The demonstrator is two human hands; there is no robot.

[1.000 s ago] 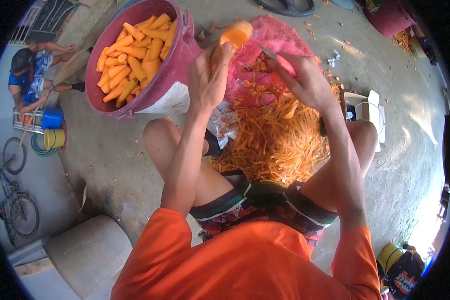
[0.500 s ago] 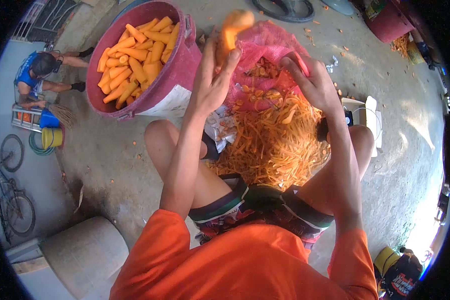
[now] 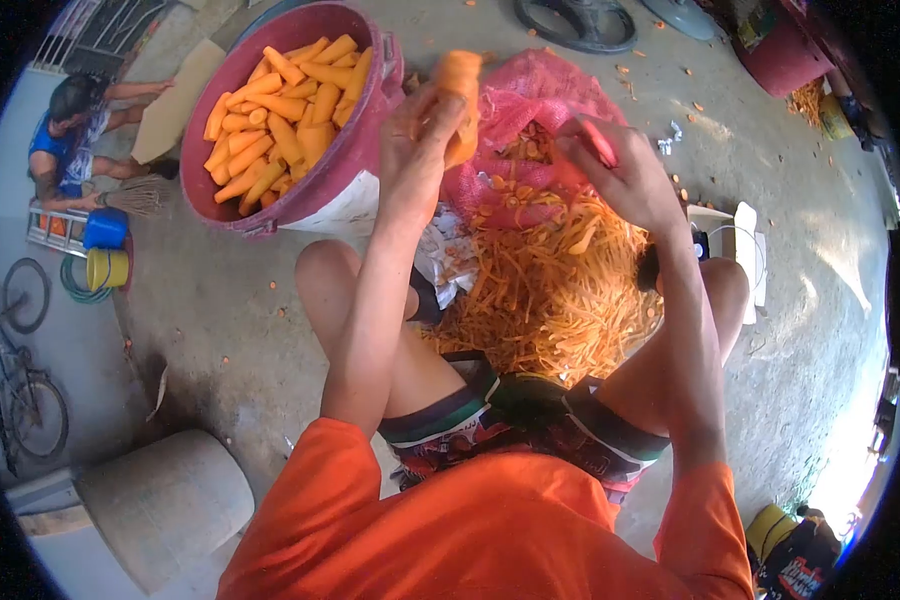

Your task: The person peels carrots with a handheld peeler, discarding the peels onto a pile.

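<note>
My left hand [image 3: 415,135] is closed around an orange carrot [image 3: 460,75], held up beside the rim of the pink tub. In my right hand [image 3: 625,175] is a peeler [image 3: 599,143] with a pinkish-red handle; its blade is hard to make out. Carrot and peeler are apart. Below and between my hands, a pink mesh sack [image 3: 570,90] lies with cut carrot pieces on it. A heap of carrot peelings [image 3: 550,290] spreads from the sack down between my legs.
At left stands a large pink tub [image 3: 375,150] full of peeled carrots [image 3: 285,130]. Beyond it, another person [image 3: 65,140] bends near a cardboard sheet [image 3: 175,105] and a broom [image 3: 135,197]. A white box [image 3: 740,250] sits by my right knee. A grey cylinder [image 3: 170,505] lies lower left.
The carrot in my left hand has shifted down and a little left, and now stands more upright. My right hand keeps the peeler. A cardboard sheet has appeared by the other person.
</note>
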